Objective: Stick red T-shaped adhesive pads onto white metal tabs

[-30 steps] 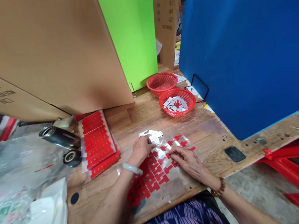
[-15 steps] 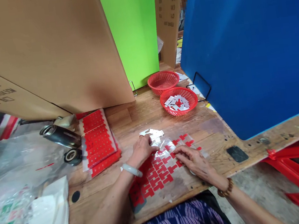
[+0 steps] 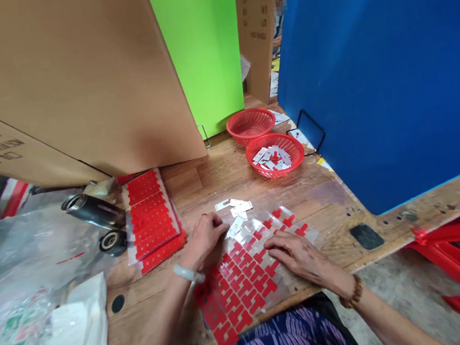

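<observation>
A clear sheet with rows of red T-shaped pieces (image 3: 241, 277) lies at the table's front edge. My left hand (image 3: 205, 235) is over the sheet's upper left side, its fingertips bunched beside a white card (image 3: 236, 227); whatever they may hold is too small to make out. Just behind, more small white cards (image 3: 241, 206) lie in a loose group. My right hand (image 3: 296, 252) rests on the right part of the sheet with fingers bent and close together, and what is under its fingertips is hidden.
Two red baskets stand farther back, the nearer (image 3: 255, 164) holding white cards. Stacked red sheets (image 3: 152, 213) and a dark metal flask (image 3: 96, 211) are at the left. A blue panel (image 3: 387, 68) borders the right, cardboard (image 3: 70, 87) the back left.
My left hand has moved left, uncovering white cards. The red-patterned sheet has shifted and turned, its lower end now nearer my lap. My right hand has moved slightly left.
</observation>
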`<state>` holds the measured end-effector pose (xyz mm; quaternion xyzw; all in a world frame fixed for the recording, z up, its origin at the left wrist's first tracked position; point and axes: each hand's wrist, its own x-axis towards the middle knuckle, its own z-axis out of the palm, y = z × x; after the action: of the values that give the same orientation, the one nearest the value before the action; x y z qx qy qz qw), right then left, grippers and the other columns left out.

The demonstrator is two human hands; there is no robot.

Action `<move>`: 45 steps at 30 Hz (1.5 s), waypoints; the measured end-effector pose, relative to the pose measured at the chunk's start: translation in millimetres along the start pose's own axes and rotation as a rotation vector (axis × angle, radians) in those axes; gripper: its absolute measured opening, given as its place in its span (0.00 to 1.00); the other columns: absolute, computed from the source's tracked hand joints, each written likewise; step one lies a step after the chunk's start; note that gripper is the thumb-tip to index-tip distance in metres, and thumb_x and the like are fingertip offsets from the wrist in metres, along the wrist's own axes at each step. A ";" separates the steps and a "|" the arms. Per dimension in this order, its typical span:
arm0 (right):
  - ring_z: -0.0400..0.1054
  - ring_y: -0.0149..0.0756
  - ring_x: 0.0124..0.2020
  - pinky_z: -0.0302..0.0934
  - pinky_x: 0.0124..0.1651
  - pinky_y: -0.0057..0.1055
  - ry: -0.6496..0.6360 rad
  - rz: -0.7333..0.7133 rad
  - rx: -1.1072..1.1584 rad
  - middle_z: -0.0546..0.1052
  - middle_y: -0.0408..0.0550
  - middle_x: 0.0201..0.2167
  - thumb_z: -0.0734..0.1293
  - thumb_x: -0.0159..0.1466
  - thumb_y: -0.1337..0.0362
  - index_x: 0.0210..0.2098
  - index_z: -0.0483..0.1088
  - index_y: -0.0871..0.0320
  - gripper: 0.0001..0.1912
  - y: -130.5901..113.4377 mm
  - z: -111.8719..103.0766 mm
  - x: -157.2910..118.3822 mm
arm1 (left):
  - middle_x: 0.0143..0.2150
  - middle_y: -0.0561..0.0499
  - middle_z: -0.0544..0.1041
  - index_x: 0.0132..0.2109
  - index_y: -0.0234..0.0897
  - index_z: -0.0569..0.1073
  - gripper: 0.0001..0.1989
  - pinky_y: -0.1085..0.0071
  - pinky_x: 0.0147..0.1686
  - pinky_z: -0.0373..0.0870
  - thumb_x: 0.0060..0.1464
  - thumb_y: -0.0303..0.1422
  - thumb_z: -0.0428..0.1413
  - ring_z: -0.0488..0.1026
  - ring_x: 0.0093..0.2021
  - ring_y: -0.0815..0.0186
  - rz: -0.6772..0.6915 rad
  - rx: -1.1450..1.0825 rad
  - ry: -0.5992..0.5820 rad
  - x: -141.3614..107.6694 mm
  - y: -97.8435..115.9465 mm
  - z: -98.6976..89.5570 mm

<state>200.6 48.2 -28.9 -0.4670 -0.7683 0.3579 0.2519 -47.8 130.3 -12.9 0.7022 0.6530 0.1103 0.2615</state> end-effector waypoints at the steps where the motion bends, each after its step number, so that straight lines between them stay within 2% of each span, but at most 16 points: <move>1: 0.68 0.37 0.42 0.58 0.49 0.34 -0.010 -0.001 -0.009 0.75 0.46 0.38 0.60 0.67 0.65 0.40 0.71 0.56 0.08 0.0 0.0 -0.1 | 0.32 0.49 0.75 0.34 0.35 0.73 0.09 0.71 0.33 0.62 0.51 0.37 0.56 0.71 0.34 0.63 0.000 -0.002 0.003 -9.4 -0.9 1.8; 4: 0.68 0.35 0.39 0.59 0.46 0.33 -0.032 0.015 -0.024 0.75 0.45 0.37 0.59 0.67 0.65 0.39 0.70 0.56 0.08 -1.0 0.4 0.3 | 0.35 0.48 0.75 0.39 0.35 0.73 0.09 0.70 0.37 0.63 0.50 0.34 0.57 0.71 0.37 0.62 -0.002 -0.007 0.021 -29.4 -3.7 5.3; 6: 0.68 0.35 0.37 0.59 0.44 0.32 -0.027 0.030 -0.040 0.74 0.45 0.35 0.59 0.67 0.66 0.38 0.69 0.56 0.07 -2.2 1.5 0.9 | 0.36 0.47 0.74 0.42 0.36 0.73 0.12 0.69 0.38 0.64 0.49 0.34 0.59 0.71 0.38 0.61 0.005 -0.017 0.025 -33.2 -5.0 7.0; 10: 0.67 0.34 0.35 0.58 0.42 0.32 -0.004 0.053 -0.060 0.74 0.44 0.33 0.59 0.67 0.66 0.35 0.68 0.56 0.08 -4.6 4.5 3.1 | 0.38 0.48 0.74 0.43 0.37 0.72 0.14 0.69 0.40 0.64 0.48 0.33 0.61 0.71 0.40 0.61 0.040 -0.053 0.028 -23.4 -4.9 12.8; 17: 0.67 0.34 0.32 0.58 0.38 0.30 0.068 0.104 -0.088 0.72 0.42 0.29 0.58 0.67 0.66 0.33 0.66 0.56 0.08 -8.8 8.0 4.7 | 0.37 0.47 0.72 0.39 0.36 0.71 0.04 0.67 0.41 0.63 0.55 0.30 0.54 0.69 0.39 0.63 0.071 -0.108 0.113 2.3 -3.6 18.1; 21: 0.69 0.36 0.36 0.60 0.41 0.32 0.139 0.106 -0.193 0.75 0.46 0.36 0.61 0.65 0.64 0.41 0.67 0.55 0.06 -8.3 18.0 3.5 | 0.33 0.50 0.70 0.34 0.37 0.68 0.02 0.68 0.39 0.62 0.53 0.30 0.55 0.67 0.36 0.63 0.057 -0.154 0.164 5.4 -6.0 13.6; 24: 0.70 0.42 0.43 0.60 0.44 0.34 0.229 0.115 -0.337 0.75 0.52 0.44 0.64 0.63 0.62 0.47 0.66 0.57 0.13 -12.5 26.7 6.7 | 0.28 0.53 0.68 0.29 0.37 0.67 0.04 0.70 0.35 0.60 0.50 0.28 0.56 0.65 0.32 0.65 0.030 -0.212 0.193 1.7 -5.8 9.7; 26: 0.70 0.43 0.42 0.61 0.42 0.33 0.263 0.144 -0.416 0.75 0.55 0.45 0.65 0.63 0.60 0.48 0.66 0.59 0.15 -17.3 30.2 11.2 | 0.26 0.54 0.67 0.28 0.37 0.67 0.05 0.70 0.33 0.58 0.50 0.28 0.56 0.64 0.30 0.66 0.008 -0.268 0.223 -2.9 -4.2 4.9; 29: 0.71 0.40 0.38 0.60 0.37 0.31 0.286 0.178 -0.493 0.75 0.54 0.43 0.64 0.65 0.59 0.46 0.67 0.59 0.13 -21.4 31.8 18.4 | 0.26 0.54 0.68 0.31 0.37 0.69 0.01 0.71 0.32 0.58 0.49 0.30 0.55 0.64 0.29 0.66 -0.033 -0.387 0.290 -12.5 -1.1 -6.4; 32: 0.71 0.38 0.35 0.59 0.36 0.30 0.342 0.178 -0.534 0.76 0.52 0.39 0.61 0.67 0.58 0.43 0.67 0.59 0.12 -17.4 32.1 23.2 | 0.27 0.53 0.70 0.33 0.36 0.71 0.06 0.72 0.31 0.60 0.47 0.33 0.56 0.65 0.28 0.68 -0.077 -0.555 0.313 -26.2 1.6 -17.3; 36: 0.70 0.38 0.34 0.57 0.36 0.29 0.397 0.136 -0.534 0.76 0.52 0.33 0.57 0.68 0.56 0.40 0.67 0.57 0.13 -6.2 31.0 28.5 | 0.23 0.55 0.70 0.30 0.34 0.68 0.13 0.75 0.24 0.60 0.42 0.39 0.60 0.66 0.22 0.71 -0.144 -0.825 0.220 -51.1 6.1 -20.1; 38: 0.69 0.39 0.34 0.56 0.35 0.30 0.407 0.156 -0.517 0.76 0.53 0.32 0.57 0.68 0.56 0.39 0.67 0.57 0.13 -1.9 27.2 32.6 | 0.21 0.57 0.69 0.30 0.34 0.67 0.16 0.77 0.22 0.60 0.38 0.38 0.63 0.65 0.20 0.73 -0.199 -1.025 0.166 -64.5 9.5 -16.4; 42: 0.68 0.39 0.31 0.55 0.33 0.31 0.341 0.252 -0.386 0.74 0.49 0.28 0.60 0.65 0.57 0.34 0.67 0.56 0.10 -1.8 11.7 40.9 | 0.22 0.59 0.71 0.40 0.36 0.66 0.28 0.77 0.23 0.65 0.29 0.29 0.69 0.68 0.20 0.73 -0.343 -1.419 0.051 -86.3 17.5 -7.2; 45: 0.66 0.36 0.28 0.56 0.33 0.30 0.298 0.252 -0.167 0.72 0.45 0.26 0.61 0.63 0.58 0.32 0.67 0.56 0.09 -13.6 4.6 40.1 | 0.26 0.57 0.73 0.47 0.36 0.65 0.34 0.75 0.25 0.71 0.30 0.25 0.69 0.72 0.23 0.71 -0.411 -1.491 0.026 -95.0 22.0 -3.3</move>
<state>172.4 78.6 -18.9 -0.6265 -0.6851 0.2484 0.2765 -42.2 38.3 18.9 0.2040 0.5263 0.4783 0.6728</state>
